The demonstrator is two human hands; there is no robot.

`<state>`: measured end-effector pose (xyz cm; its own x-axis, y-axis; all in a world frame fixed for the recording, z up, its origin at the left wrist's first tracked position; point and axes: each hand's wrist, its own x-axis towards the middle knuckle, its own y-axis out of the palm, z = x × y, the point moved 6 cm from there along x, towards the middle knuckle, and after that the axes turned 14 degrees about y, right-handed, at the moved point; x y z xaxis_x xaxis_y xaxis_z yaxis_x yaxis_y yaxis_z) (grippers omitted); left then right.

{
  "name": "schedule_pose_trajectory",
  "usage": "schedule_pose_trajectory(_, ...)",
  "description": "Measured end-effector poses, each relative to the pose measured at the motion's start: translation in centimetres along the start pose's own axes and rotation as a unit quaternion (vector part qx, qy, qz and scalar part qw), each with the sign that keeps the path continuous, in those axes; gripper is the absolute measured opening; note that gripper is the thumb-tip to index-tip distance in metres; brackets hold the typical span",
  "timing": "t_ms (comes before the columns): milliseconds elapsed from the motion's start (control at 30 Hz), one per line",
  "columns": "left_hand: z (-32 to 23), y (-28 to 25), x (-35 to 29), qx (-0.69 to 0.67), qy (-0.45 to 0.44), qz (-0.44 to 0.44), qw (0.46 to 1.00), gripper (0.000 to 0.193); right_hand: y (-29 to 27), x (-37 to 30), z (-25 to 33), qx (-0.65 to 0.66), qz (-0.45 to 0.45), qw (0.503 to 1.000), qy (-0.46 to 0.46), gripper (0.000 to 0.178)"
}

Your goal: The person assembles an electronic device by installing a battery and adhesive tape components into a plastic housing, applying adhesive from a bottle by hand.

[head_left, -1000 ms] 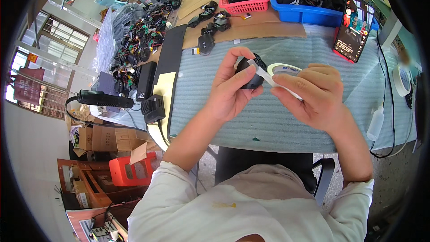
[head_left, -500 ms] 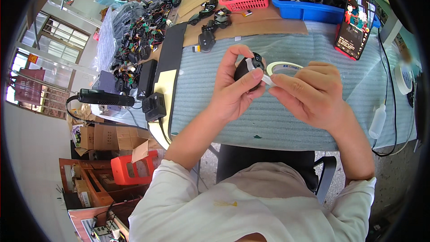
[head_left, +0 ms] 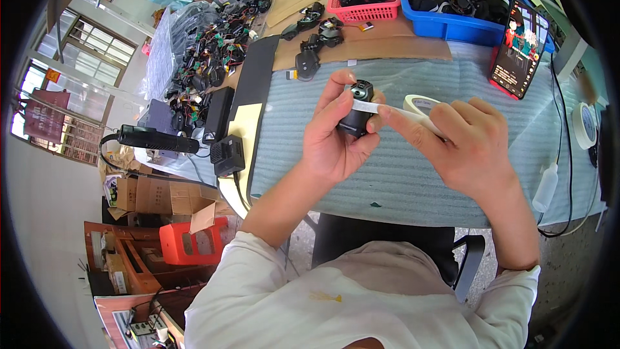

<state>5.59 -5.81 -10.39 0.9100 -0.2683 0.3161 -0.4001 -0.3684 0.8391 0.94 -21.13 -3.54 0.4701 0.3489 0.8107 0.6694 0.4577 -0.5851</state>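
My left hand (head_left: 328, 145) is wrapped round a small, rounded black plastic device (head_left: 354, 123), held upright above the table, with its thumb beside the tape. A strip of white tape (head_left: 366, 107) lies across the device's front and runs to the right toward a tape roll (head_left: 421, 101). My right hand (head_left: 470, 145) is closed round that roll, its index finger stretched along the strip up to the device's edge. Fingers hide much of the roll and the device's back.
Several black devices (head_left: 308, 61) lie on cardboard beyond my left hand. Farther back stand a pink basket (head_left: 365, 11) and a blue bin (head_left: 445, 29) of similar parts. A phone (head_left: 518, 48) leans at the right, near a white bottle (head_left: 546, 187) and another roll (head_left: 584, 126). Tangled parts (head_left: 216, 58) fill the left.
The device has turned more upright in my left hand. The strip now lies across its front, and my right hand has shifted right and slightly down with the roll.
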Motion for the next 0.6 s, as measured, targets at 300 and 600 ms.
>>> schedule_pose_trajectory(300,0.2,1.2,-0.4,-0.004,-0.015,0.103,0.995,0.032,0.0,0.2,0.5,0.030,-0.005,0.999,0.020,0.036)
schedule_pose_trajectory(600,0.4,-0.1,0.6,0.196,0.025,0.011,0.980,0.045,0.8,-0.5,-0.1,0.014,-0.016,0.999,0.028,0.037)
